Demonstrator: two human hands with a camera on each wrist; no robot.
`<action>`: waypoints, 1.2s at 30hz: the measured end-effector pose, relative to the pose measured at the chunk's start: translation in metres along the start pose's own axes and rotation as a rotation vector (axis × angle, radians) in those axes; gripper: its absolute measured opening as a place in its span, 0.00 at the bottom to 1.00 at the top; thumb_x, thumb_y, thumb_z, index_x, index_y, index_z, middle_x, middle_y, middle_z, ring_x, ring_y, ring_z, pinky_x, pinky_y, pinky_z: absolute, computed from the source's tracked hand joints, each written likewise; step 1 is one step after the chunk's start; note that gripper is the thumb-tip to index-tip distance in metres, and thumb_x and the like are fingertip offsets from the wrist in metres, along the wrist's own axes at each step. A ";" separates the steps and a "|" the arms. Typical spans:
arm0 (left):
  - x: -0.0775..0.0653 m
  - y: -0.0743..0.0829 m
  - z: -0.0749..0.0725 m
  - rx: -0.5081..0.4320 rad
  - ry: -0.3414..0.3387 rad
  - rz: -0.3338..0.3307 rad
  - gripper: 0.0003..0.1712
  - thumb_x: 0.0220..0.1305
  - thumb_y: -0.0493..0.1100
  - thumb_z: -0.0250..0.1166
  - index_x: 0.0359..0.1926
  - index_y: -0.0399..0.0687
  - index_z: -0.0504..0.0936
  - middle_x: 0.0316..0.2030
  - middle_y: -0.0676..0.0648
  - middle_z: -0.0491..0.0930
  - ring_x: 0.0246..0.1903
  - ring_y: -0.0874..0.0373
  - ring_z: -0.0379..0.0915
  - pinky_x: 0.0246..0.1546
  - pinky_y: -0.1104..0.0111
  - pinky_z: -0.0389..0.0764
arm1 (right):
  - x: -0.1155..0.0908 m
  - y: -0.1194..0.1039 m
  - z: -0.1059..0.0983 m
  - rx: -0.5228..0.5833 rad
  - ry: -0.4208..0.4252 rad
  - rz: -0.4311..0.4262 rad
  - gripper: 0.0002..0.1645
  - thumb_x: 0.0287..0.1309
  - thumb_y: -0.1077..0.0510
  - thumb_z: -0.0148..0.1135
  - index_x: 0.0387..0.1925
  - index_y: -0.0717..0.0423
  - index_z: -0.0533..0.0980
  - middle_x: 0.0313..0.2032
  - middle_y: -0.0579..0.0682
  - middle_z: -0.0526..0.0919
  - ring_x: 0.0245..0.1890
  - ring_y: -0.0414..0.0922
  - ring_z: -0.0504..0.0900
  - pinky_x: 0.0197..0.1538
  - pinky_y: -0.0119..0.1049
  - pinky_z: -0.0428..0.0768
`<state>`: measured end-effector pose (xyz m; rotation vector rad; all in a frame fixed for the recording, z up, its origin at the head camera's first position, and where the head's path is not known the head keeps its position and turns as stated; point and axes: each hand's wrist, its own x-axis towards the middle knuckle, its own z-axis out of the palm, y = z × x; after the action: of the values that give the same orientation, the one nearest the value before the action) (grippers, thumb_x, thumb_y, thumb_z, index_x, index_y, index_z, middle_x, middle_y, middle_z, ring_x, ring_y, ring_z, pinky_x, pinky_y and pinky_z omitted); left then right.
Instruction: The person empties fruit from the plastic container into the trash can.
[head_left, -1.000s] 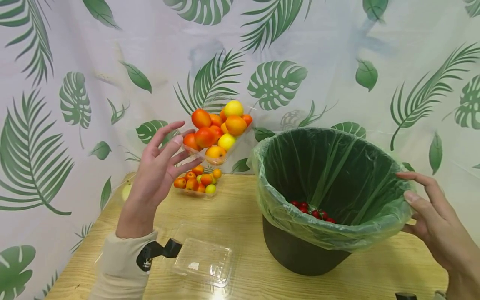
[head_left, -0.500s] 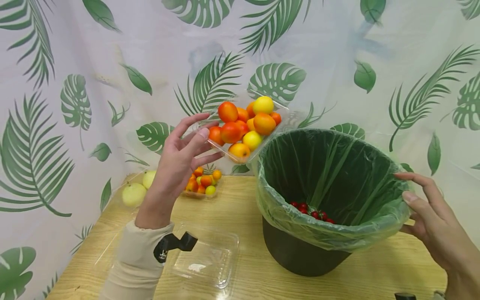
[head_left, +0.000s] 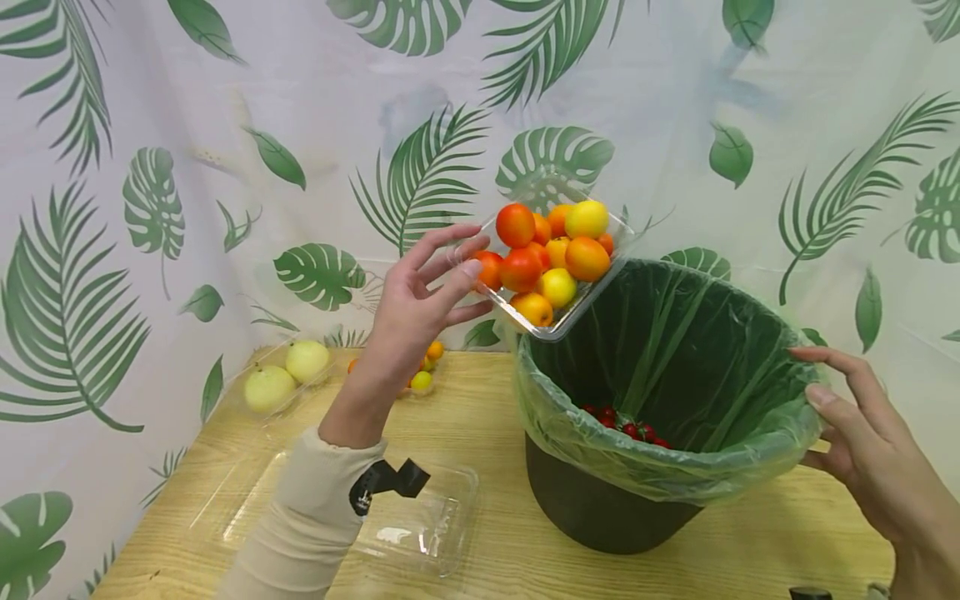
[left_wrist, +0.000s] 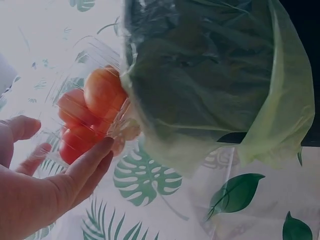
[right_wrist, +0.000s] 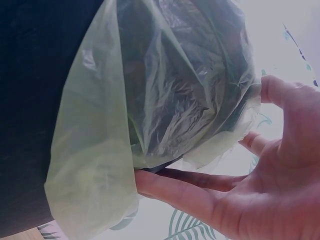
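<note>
My left hand (head_left: pixel 420 292) holds a clear plastic tray (head_left: pixel 551 333) by its left end, fingers and thumb on its edge. Several red, orange and yellow fruits (head_left: pixel 519 268) lie in the tray, which is tilted, its right end over the bin's left rim. The black bin (head_left: pixel 611 512) carries a green plastic liner (head_left: pixel 675 473) folded over its rim. Small red fruits (head_left: pixel 637 431) show inside it. At the right side my right hand (head_left: pixel 862 425) holds the bin's rim through the liner. In the right wrist view its fingers (right_wrist: pixel 175 195) lie against the bag.
Two pale green round fruits (head_left: pixel 288 375) sit in clear packaging at the back left. Behind the left forearm, another pack of orange and yellow fruits (head_left: pixel 422 379) is partly hidden. Clear plastic containers (head_left: pixel 435 525) lie at the table's front. A leaf-patterned curtain (head_left: pixel 315 92) stands behind.
My left hand has carried the fruit tray rightward, from left of the bin to over its left rim. The pale green fruits have come into view. My right hand stays at the rim.
</note>
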<state>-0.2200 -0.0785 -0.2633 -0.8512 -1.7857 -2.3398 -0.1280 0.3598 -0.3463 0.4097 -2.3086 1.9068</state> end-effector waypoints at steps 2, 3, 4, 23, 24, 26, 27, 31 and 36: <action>0.001 -0.002 0.004 0.001 -0.012 0.018 0.24 0.73 0.32 0.60 0.68 0.38 0.71 0.64 0.41 0.77 0.53 0.42 0.81 0.50 0.48 0.84 | 0.000 0.000 0.000 -0.013 -0.002 0.007 0.30 0.82 0.61 0.37 0.78 0.41 0.52 0.76 0.54 0.25 0.30 0.47 0.78 0.30 0.36 0.75; 0.001 -0.003 0.005 0.002 -0.015 0.028 0.24 0.73 0.31 0.60 0.68 0.37 0.72 0.64 0.41 0.77 0.52 0.42 0.81 0.50 0.49 0.84 | 0.000 0.000 0.000 -0.017 -0.005 0.008 0.30 0.82 0.61 0.37 0.78 0.41 0.52 0.77 0.53 0.24 0.31 0.47 0.78 0.30 0.36 0.75; 0.002 -0.004 0.007 0.004 -0.020 0.036 0.24 0.72 0.31 0.60 0.67 0.37 0.72 0.65 0.41 0.76 0.52 0.42 0.82 0.50 0.49 0.84 | 0.000 0.000 0.000 -0.020 -0.006 0.009 0.30 0.82 0.61 0.36 0.79 0.41 0.52 0.77 0.52 0.24 0.31 0.47 0.78 0.30 0.36 0.75; 0.008 -0.026 0.027 0.256 -0.067 0.249 0.22 0.68 0.30 0.64 0.63 0.32 0.77 0.62 0.40 0.76 0.66 0.51 0.70 0.66 0.58 0.74 | 0.000 -0.002 0.000 0.013 -0.017 -0.018 0.30 0.81 0.63 0.36 0.79 0.44 0.52 0.75 0.53 0.24 0.30 0.48 0.77 0.31 0.36 0.78; 0.008 -0.027 0.027 0.260 -0.072 0.260 0.22 0.68 0.30 0.65 0.63 0.32 0.77 0.62 0.40 0.77 0.66 0.50 0.70 0.66 0.58 0.74 | 0.000 -0.002 0.000 0.014 -0.018 -0.016 0.30 0.81 0.63 0.36 0.79 0.44 0.52 0.75 0.53 0.24 0.30 0.48 0.78 0.32 0.36 0.78; 0.007 -0.028 0.028 0.268 -0.082 0.272 0.22 0.68 0.30 0.65 0.62 0.34 0.78 0.63 0.41 0.77 0.65 0.50 0.71 0.64 0.58 0.76 | 0.000 -0.001 0.000 0.011 -0.017 -0.012 0.30 0.81 0.63 0.36 0.78 0.44 0.52 0.74 0.54 0.27 0.30 0.48 0.78 0.32 0.37 0.78; 0.007 -0.029 0.029 0.272 -0.088 0.274 0.22 0.68 0.31 0.65 0.62 0.35 0.78 0.64 0.43 0.77 0.64 0.50 0.71 0.63 0.58 0.77 | 0.000 -0.001 0.000 0.010 -0.016 -0.011 0.30 0.81 0.63 0.36 0.78 0.44 0.52 0.73 0.55 0.31 0.30 0.48 0.78 0.32 0.37 0.79; 0.005 -0.030 0.032 0.275 -0.115 0.274 0.22 0.69 0.32 0.65 0.63 0.39 0.78 0.66 0.43 0.74 0.62 0.50 0.74 0.55 0.57 0.83 | 0.000 0.001 0.000 0.002 -0.012 -0.009 0.30 0.81 0.62 0.36 0.78 0.44 0.52 0.63 0.54 0.49 0.31 0.48 0.80 0.33 0.37 0.80; 0.005 -0.034 0.033 0.300 -0.135 0.291 0.22 0.69 0.31 0.65 0.63 0.37 0.78 0.68 0.43 0.73 0.64 0.45 0.74 0.53 0.60 0.83 | 0.000 0.000 -0.001 0.002 -0.016 -0.010 0.30 0.81 0.62 0.35 0.78 0.44 0.52 0.67 0.55 0.44 0.31 0.48 0.80 0.33 0.37 0.79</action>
<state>-0.2245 -0.0366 -0.2850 -1.1498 -1.8511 -1.8206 -0.1282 0.3604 -0.3464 0.4372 -2.3103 1.9076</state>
